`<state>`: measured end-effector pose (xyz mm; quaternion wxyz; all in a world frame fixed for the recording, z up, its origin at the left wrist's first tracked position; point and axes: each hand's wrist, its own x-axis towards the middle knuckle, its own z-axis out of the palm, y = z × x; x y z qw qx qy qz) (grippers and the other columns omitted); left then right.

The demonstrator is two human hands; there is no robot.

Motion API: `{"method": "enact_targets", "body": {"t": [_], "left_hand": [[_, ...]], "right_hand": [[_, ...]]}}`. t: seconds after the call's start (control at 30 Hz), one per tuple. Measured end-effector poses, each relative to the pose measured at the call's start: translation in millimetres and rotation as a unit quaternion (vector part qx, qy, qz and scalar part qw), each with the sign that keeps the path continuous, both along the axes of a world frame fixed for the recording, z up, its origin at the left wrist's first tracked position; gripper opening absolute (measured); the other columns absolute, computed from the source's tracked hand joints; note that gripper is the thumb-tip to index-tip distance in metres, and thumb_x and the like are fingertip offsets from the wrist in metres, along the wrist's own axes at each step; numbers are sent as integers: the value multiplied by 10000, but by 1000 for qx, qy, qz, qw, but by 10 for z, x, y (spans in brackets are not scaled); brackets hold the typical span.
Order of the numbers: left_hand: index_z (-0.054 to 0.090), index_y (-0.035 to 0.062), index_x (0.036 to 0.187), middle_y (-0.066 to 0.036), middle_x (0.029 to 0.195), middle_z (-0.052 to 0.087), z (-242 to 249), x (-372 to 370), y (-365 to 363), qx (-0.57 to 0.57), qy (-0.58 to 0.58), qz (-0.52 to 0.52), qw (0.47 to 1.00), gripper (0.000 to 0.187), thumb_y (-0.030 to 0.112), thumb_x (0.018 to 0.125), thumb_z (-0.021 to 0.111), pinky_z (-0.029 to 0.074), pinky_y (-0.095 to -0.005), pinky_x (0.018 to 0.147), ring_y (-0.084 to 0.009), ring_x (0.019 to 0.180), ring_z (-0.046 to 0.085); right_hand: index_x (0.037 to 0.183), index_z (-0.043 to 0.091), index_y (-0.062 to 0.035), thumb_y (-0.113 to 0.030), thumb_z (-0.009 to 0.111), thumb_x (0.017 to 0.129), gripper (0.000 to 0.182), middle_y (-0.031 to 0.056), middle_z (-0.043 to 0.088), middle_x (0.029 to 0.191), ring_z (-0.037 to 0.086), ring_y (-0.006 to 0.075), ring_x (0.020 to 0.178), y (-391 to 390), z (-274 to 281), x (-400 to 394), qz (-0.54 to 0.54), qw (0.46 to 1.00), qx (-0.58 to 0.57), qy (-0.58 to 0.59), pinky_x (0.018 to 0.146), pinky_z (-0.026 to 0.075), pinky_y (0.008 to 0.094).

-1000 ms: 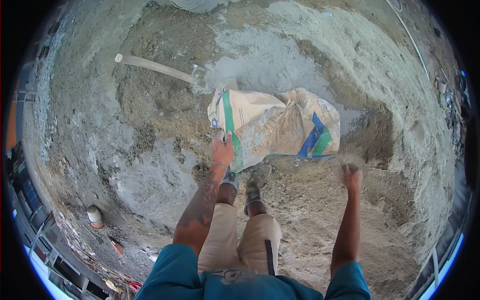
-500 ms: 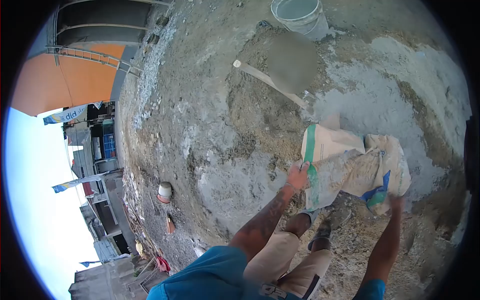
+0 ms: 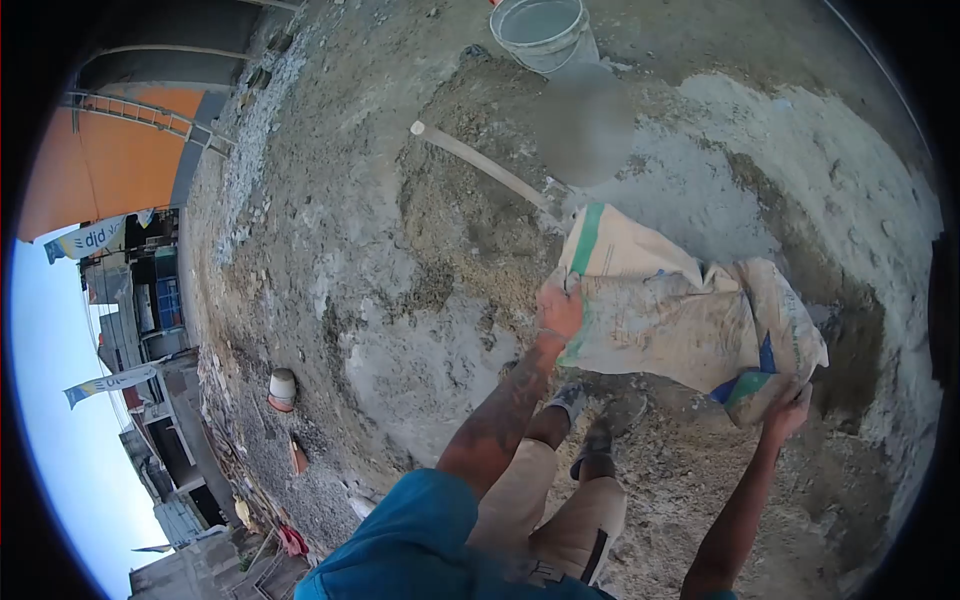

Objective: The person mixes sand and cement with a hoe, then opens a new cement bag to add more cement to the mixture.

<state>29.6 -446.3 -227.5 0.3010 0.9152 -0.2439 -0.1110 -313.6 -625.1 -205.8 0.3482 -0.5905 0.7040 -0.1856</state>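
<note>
Head view: crumpled, dusty paper sack (image 3: pixel 680 310)

A large paper cement sack (image 3: pixel 680 315) fills the centre right of the frame, lifted clear of the ground and lying roughly level. It is tan, dusted grey with cement, crumpled and sagging in the middle. A green stripe runs across its upper left end, and blue and green markings show at its lower right corner. The left hand (image 3: pixel 560 310) grips its left edge beside the green stripe; the right hand (image 3: pixel 788 415) holds its lower right corner from beneath.
</note>
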Motion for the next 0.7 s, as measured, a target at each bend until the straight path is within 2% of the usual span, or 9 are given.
{"method": "enact_targets", "body": {"t": [0.1, 0.23, 0.3, 0.33, 0.4, 0.43, 0.5, 0.63, 0.7], "left_hand": [[534, -37, 829, -147, 628, 525, 95, -139, -51, -20, 47, 41, 998, 193, 138, 836, 452, 382, -362, 561, -287, 580, 510], [533, -40, 831, -133, 625, 530, 349, -453, -69, 57, 129, 12, 990, 208, 153, 842, 455, 377, -341, 541, -257, 561, 507], [532, -44, 842, -130, 641, 543, 234, -494, 27, -3, 132, 43, 990, 216, 159, 842, 458, 378, -338, 545, -255, 569, 509], [532, -44, 842, -130, 641, 543, 222, -514, 60, -3, 126, 44, 991, 216, 159, 842, 458, 378, -338, 545, -255, 569, 509], [535, -46, 855, -119, 646, 550, 235, -744, 86, -35, 73, 28, 996, 221, 160, 842, 457, 382, -340, 552, -241, 573, 510], [535, -46, 855, -119, 646, 550, 406, -858, -43, -45, 70, 24, 996, 221, 160, 842, 457, 382, -340, 552, -241, 573, 510], [541, -75, 902, -224, 756, 565, 770, -1147, -186, -91, 163, 10, 982, 322, 231, 845, 457, 391, -419, 644, -394, 702, 515], [547, -59, 896, -233, 792, 564, 881, -1763, -337, -65, 114, -121, 984, 283, 206, 823, 480, 393, -435, 677, -397, 742, 519], [544, -70, 895, -249, 773, 554, 955, -1770, -387, -64, 99, -121, 986, 281, 195, 818, 489, 397, -426, 659, -408, 747, 519]], "right_hand": [[864, 502, 24, -134, 457, 832, 167, 216, 548, 705, 521, 397, 645, 44, -54, -97, 229, 967, -112, -3, 563, 415, 376], [891, 510, 25, -132, 461, 833, 174, 223, 541, 693, 509, 418, 663, -76, 260, -223, 15, 997, -76, 16, 564, 412, 378], [863, 506, 26, -139, 446, 848, 176, 213, 538, 669, 519, 367, 601, 73, 177, -121, 227, 970, -81, -44, 545, 410, 366], [863, 506, 26, -139, 446, 848, 176, 213, 538, 669, 519, 367, 601, 66, 132, -132, 227, 969, -83, -50, 545, 410, 366], [819, 494, 25, -134, 452, 856, 169, 136, 546, 671, 507, 232, 570, -2, 138, -254, 2, 993, -91, -80, 555, 416, 342], [818, 493, 12, -156, 474, 834, 170, 215, 542, 679, 512, 399, 621, 120, 462, -13, 93, 993, -75, -20, 545, 409, 382], [818, 491, 8, -158, 477, 831, 167, 217, 542, 691, 506, 410, 637, 311, 511, 45, 139, 988, -64, -25, 551, 407, 393], [870, 507, -2, -157, 477, 827, 164, 224, 540, 731, 496, 428, 681, 581, 502, 16, 259, 952, -158, 39, 580, 402, 413], [910, 517, -9, -154, 480, 823, 173, 229, 549, 766, 505, 431, 717, 585, 475, -179, 187, 970, -140, 62, 601, 404, 419]]}}
